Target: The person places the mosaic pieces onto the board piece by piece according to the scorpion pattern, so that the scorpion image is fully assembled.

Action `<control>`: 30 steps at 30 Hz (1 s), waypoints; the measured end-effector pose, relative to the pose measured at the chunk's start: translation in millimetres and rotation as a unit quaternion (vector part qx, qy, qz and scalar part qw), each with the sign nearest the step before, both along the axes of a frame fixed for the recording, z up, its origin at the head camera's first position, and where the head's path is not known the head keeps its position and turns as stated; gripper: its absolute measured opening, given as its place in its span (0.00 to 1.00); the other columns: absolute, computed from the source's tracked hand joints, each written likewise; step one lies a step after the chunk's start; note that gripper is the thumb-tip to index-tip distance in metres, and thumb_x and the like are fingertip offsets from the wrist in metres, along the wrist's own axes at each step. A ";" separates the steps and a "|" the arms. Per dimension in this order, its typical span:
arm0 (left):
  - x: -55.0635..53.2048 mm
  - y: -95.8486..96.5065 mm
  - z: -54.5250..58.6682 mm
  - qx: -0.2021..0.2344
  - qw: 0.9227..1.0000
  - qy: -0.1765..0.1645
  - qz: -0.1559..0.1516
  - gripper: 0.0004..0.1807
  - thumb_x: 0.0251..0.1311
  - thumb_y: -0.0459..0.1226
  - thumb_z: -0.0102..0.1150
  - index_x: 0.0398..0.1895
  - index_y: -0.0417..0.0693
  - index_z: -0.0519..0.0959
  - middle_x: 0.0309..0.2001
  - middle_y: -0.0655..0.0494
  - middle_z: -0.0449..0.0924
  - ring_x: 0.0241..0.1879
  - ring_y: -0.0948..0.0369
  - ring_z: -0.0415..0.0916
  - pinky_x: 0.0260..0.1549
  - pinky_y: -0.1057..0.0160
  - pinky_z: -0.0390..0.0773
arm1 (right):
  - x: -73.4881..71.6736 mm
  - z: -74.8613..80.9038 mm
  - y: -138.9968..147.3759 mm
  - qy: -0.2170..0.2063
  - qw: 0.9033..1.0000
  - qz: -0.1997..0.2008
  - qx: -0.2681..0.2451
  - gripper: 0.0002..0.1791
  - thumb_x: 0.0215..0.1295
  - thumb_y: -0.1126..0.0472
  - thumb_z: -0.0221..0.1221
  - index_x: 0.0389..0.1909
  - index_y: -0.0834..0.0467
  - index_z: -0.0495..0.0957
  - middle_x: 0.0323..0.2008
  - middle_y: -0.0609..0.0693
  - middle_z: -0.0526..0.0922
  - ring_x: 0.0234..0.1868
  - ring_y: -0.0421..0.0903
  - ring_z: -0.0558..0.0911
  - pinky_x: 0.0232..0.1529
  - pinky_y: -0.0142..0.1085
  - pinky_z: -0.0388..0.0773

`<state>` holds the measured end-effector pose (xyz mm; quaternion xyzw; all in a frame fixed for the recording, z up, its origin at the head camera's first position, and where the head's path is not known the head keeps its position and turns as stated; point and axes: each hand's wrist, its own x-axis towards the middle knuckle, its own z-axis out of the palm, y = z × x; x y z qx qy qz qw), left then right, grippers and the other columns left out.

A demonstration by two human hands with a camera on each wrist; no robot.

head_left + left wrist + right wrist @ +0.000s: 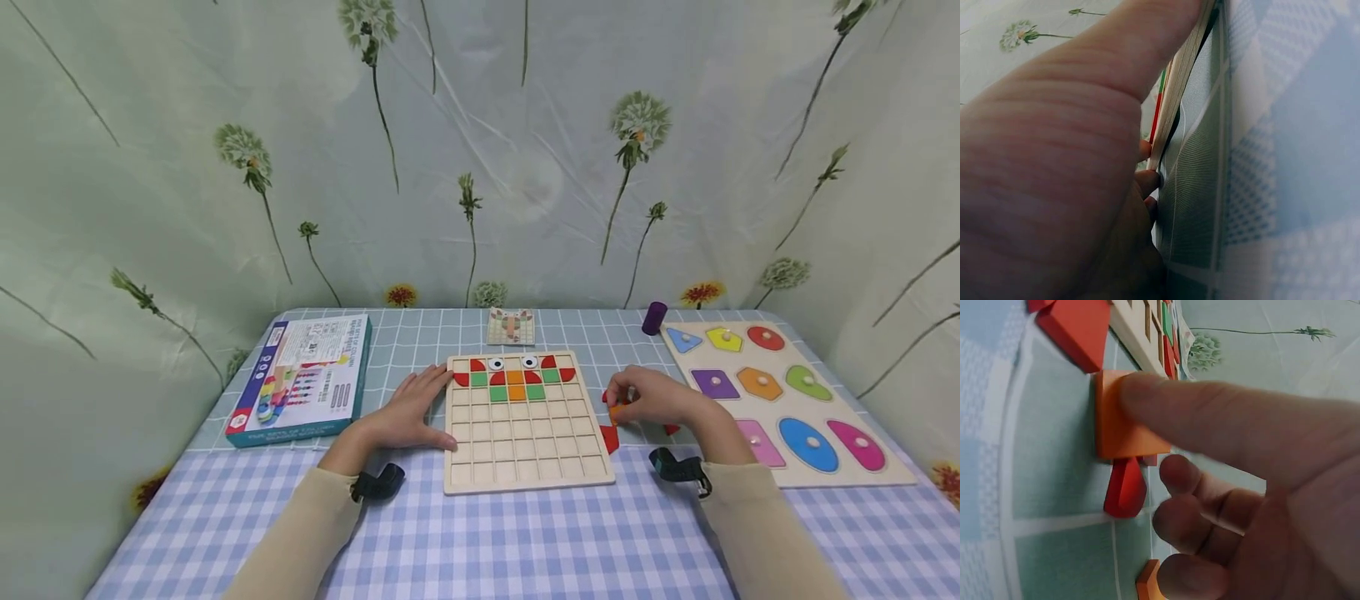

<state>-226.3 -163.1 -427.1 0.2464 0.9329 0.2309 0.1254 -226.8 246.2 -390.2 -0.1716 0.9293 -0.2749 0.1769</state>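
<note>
A wooden grid board lies in the middle, with red, green and orange tiles and two eye pieces in its upper rows. My left hand rests along the board's left edge, fingers extended, thumb and fingertips touching its side. Right of the board, my right hand pinches an orange square tile; the right wrist view shows the thumb on its face. Red tiles and another orange tile lie on the cloth around that hand, partly hidden by it in the head view.
Behind the board lies a small pattern card. A boxed toy set is at left. On the right, a knobbed shape puzzle lies beyond the right hand, with a dark purple cylinder near its top corner. Checked cloth covers the front.
</note>
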 end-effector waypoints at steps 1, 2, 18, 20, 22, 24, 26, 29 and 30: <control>0.2 0.3 0.1 0.000 1.000 0.000 0.000 0.66 0.47 0.62 0.73 0.81 0.47 0.46 0.82 0.47 0.40 0.82 0.47 0.34 0.79 0.42 0.35 | -0.2 0.6 -0.5 -0.007 1.000 -0.006 -0.007 0.06 0.60 0.60 0.68 0.33 0.54 0.79 0.36 0.49 0.78 0.40 0.46 0.74 0.40 0.36 0.73; 0.5 0.5 0.3 0.003 1.000 0.001 -0.001 0.65 0.47 0.61 0.73 0.81 0.46 0.46 0.82 0.47 0.40 0.82 0.46 0.34 0.79 0.42 0.35 | -0.4 1.2 -0.7 -0.014 1.000 -0.011 -0.013 0.06 0.61 0.60 0.67 0.34 0.54 0.79 0.35 0.49 0.79 0.39 0.46 0.74 0.39 0.36 0.73; 1.3 -1.7 0.1 -0.005 1.000 -0.006 0.006 0.66 0.46 0.63 0.73 0.81 0.48 0.46 0.82 0.48 0.40 0.82 0.48 0.34 0.79 0.43 0.35 | 1.4 4.8 -23.5 -0.050 0.990 -0.024 -0.130 0.08 0.72 0.59 0.57 0.43 0.59 0.70 0.34 0.53 0.86 0.28 0.48 0.81 0.19 0.33 0.73; 1.4 -1.9 -0.5 -0.006 1.000 -0.007 0.007 0.66 0.46 0.63 0.73 0.81 0.48 0.46 0.82 0.49 0.40 0.82 0.49 0.34 0.79 0.43 0.34 | 1.6 2.9 -29.8 -0.046 0.988 -0.023 -0.144 0.08 0.73 0.61 0.56 0.44 0.60 0.69 0.34 0.54 0.86 0.29 0.48 0.82 0.21 0.34 0.76; 1.3 -1.9 -1.4 -0.004 1.000 -0.007 0.007 0.66 0.46 0.63 0.73 0.81 0.48 0.46 0.82 0.49 0.40 0.82 0.49 0.34 0.79 0.43 0.34 | 1.8 0.8 -35.4 -0.028 0.988 -0.026 -0.147 0.06 0.73 0.63 0.55 0.44 0.60 0.70 0.33 0.54 0.85 0.29 0.48 0.82 0.22 0.36 0.79; 0.9 -1.6 -2.2 0.000 1.000 -0.004 0.005 0.65 0.46 0.62 0.73 0.81 0.48 0.47 0.82 0.48 0.41 0.82 0.48 0.34 0.79 0.42 0.35 | 1.8 -1.4 -41.1 -0.007 0.989 -0.033 -0.141 0.04 0.72 0.64 0.56 0.45 0.58 0.72 0.32 0.55 0.83 0.28 0.48 0.80 0.24 0.36 0.80; 0.4 -1.3 -2.3 0.000 1.000 -0.003 0.004 0.65 0.46 0.63 0.72 0.81 0.48 0.46 0.82 0.48 0.40 0.82 0.48 0.34 0.79 0.42 0.35 | 1.6 -2.8 -46.5 0.016 0.990 -0.038 -0.132 0.05 0.71 0.67 0.56 0.45 0.57 0.74 0.34 0.55 0.82 0.29 0.47 0.78 0.26 0.35 0.80; 0.3 -0.9 -1.7 -0.004 1.000 -0.006 0.005 0.66 0.46 0.63 0.72 0.81 0.49 0.45 0.82 0.49 0.39 0.82 0.49 0.33 0.79 0.43 0.34 | 1.8 -5.2 -53.5 0.035 0.991 -0.049 -0.120 0.08 0.69 0.68 0.58 0.46 0.54 0.78 0.40 0.55 0.82 0.33 0.47 0.79 0.30 0.34 0.80; 0.3 -0.8 -1.4 -0.002 1.000 -0.005 0.005 0.66 0.46 0.63 0.72 0.81 0.49 0.46 0.82 0.49 0.40 0.82 0.49 0.33 0.79 0.43 0.35 | 2.0 -5.8 -55.5 0.038 0.991 -0.049 -0.120 0.09 0.69 0.68 0.59 0.46 0.53 0.79 0.43 0.55 0.82 0.34 0.47 0.79 0.31 0.34 0.81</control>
